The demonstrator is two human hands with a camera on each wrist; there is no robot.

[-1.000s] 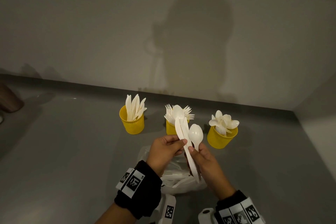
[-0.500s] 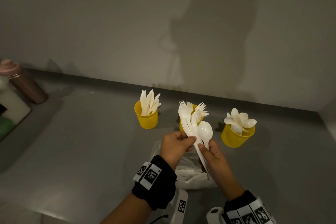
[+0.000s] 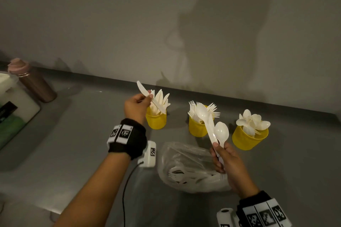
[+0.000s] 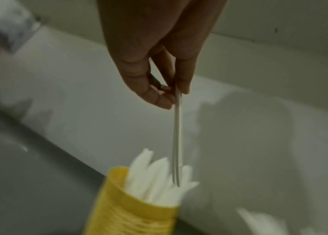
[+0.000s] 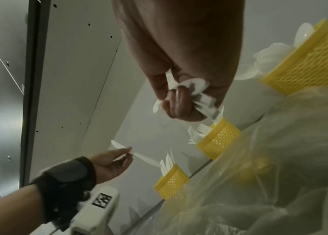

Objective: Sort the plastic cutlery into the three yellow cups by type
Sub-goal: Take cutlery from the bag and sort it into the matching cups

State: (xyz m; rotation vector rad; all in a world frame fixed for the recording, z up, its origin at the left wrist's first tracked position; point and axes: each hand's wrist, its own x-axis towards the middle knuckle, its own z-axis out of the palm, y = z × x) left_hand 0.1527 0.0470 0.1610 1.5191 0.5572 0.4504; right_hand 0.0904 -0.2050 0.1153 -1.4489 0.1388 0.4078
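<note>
Three yellow cups stand in a row on the grey counter: the left cup (image 3: pixel 156 121) holds knives, the middle cup (image 3: pixel 197 130) forks, the right cup (image 3: pixel 249 139) spoons. My left hand (image 3: pixel 146 99) pinches a white knife (image 3: pixel 142 89) by its middle, with the lower end slanting down over the knife cup. In the left wrist view the knife (image 4: pixel 176 135) hangs edge-on above that cup (image 4: pixel 135 211). My right hand (image 3: pixel 218 150) grips the handles of two white spoons (image 3: pixel 221 132), bowls up, in front of the fork cup.
A clear plastic bag (image 3: pixel 190 167) with more white cutlery lies on the counter under my right hand. A brown bottle (image 3: pixel 33 83) and a white container (image 3: pixel 18 103) stand at the far left. The wall runs close behind the cups.
My left hand has pulled a knife out of the bundle and carried it left to above the knife cup. My right hand keeps the two spoons and has barely moved.
</note>
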